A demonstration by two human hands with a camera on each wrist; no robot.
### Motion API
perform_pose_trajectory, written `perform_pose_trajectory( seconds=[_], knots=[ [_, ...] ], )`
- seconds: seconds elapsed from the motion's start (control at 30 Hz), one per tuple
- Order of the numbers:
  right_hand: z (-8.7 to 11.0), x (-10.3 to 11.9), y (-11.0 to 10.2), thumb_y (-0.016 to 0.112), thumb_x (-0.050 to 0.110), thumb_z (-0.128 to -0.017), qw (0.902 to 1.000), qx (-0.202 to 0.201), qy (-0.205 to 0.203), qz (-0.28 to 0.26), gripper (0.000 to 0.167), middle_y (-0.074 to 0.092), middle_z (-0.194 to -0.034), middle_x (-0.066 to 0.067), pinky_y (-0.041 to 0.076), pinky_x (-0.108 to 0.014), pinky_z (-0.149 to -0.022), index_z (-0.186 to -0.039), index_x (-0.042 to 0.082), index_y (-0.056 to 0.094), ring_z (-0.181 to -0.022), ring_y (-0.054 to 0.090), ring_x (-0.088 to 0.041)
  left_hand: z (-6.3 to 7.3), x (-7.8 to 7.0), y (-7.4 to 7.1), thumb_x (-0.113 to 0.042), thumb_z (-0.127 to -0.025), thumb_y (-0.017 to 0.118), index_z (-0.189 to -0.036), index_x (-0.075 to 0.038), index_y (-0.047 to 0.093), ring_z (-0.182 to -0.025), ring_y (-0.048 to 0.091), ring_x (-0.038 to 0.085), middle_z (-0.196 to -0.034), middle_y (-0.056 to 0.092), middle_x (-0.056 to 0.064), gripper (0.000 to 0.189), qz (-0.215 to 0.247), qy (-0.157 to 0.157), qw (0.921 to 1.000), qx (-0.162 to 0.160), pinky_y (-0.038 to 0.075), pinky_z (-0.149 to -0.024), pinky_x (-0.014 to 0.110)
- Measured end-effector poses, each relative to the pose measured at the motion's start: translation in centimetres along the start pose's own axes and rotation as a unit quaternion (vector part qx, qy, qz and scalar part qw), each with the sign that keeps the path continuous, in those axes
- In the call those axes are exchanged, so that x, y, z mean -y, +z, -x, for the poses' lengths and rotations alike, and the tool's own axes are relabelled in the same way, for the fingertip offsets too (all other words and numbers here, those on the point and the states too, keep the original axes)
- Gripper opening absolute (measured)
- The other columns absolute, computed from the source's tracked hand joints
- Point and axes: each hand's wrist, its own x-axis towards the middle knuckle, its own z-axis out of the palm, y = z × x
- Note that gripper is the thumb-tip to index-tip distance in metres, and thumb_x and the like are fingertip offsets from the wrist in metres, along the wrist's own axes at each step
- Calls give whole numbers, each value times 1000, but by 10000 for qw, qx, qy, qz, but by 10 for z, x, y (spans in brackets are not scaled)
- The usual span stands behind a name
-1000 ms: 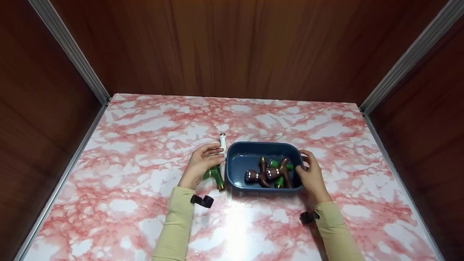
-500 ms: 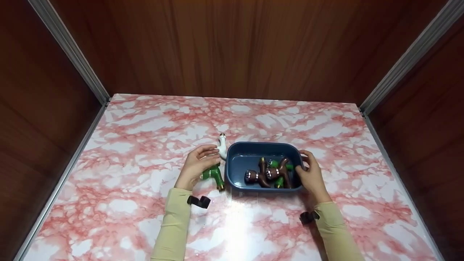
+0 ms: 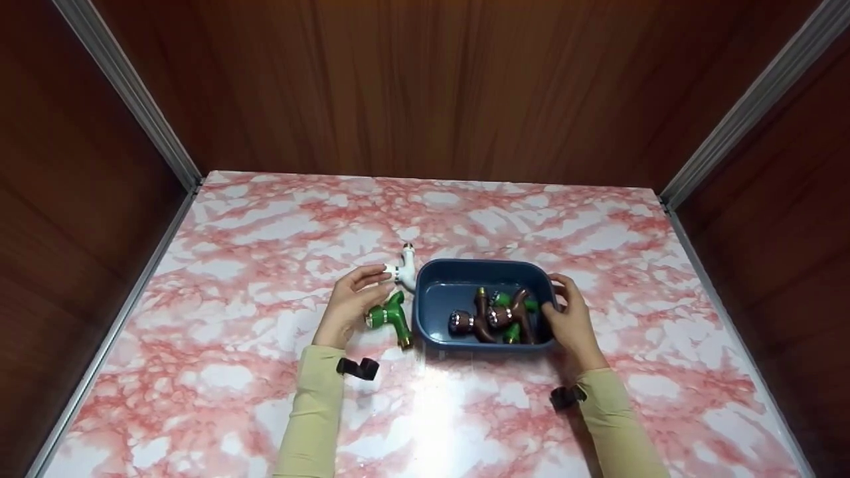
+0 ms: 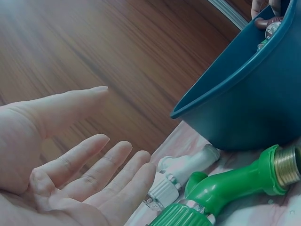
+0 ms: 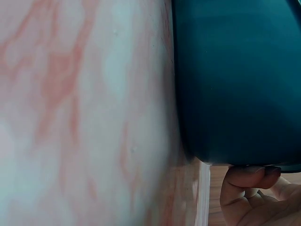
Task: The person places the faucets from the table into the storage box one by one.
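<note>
Brace the blue bin (image 3: 436, 311) lightly
Your right hand (image 3: 572, 322) grips its right end; your left hand (image 3: 350, 304), unclenched and empty, is near the white tap (image 3: 407, 271) and green tap (image 3: 396, 315), left of the bin.

Blue bin (image 4: 254, 106) = smooth semi-gloss plastic, green tap (image 4: 228, 188) glossy w/ metal thread (image 4: 287, 165), back wall (image 3: 412, 86) wood-grain.

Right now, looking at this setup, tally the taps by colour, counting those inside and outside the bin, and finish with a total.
White tap: 1, outside the bin
Green taps: 2, one outside, one apparently inside, partly hidden
Brown taps: 2, inside
Total: 5, judging by what shows
</note>
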Motion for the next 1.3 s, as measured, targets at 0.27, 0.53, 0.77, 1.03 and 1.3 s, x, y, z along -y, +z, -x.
perform_pose_trajectory(
  seconds=[0.27, 0.53, 0.77, 1.03, 1.3],
  knots=[
    [9, 29, -1, 49, -14, -87, 9999, 122, -38, -95, 51, 50, -124, -32, 42, -22, -66, -136, -4, 41, -95, 56, -48, -2, 1, -4, -3, -90, 65, -126, 8, 54, -115, 54, 41, -124, 53, 31, 39, 394, -87, 9990, -164, 43, -100, 48],
    [10, 31, 0, 49, -14, -87, 9999, 116, 3, -26, 51, 50, -124, -32, 43, -22, -65, -136, -4, 41, -94, 57, -49, 2, 1, -11, -5, -92, 63, -129, 8, 51, -120, 49, 43, -130, 48, 31, 41, 470, -229, 9985, -180, 41, -103, 47],
    [10, 31, 0, 49, -13, -87, 10000, 77, 2, 5, 51, 49, -126, -32, 43, -21, -65, -136, -4, 41, -95, 57, -49, 4, 2, -17, -5, -93, 62, -128, 6, 53, -119, 50, 43, -131, 48, 30, 38, 293, -293, 9985, -355, 42, -101, 46],
    [10, 29, 0, 49, -14, -86, 10000, 50, -25, -37, 51, 50, -125, -32, 42, -21, -66, -136, -5, 41, -97, 55, -47, 6, 6, -24, -7, -92, 64, -128, 7, 51, -116, 53, 40, -129, 50, 29, 41, 204, -288, 9983, -463, 41, -103, 48],
    [11, 30, 1, 50, -13, -86, 9999, -9, -25, -152, 51, 50, -124, -31, 43, -22, -65, -136, -3, 42, -90, 55, -48, 8, 7, -28, -10, -91, 66, -129, 7, 52, -115, 53, 40, -127, 53, 27, 43, 187, -246, 9984, -472, 43, -101, 47]
  ],
)
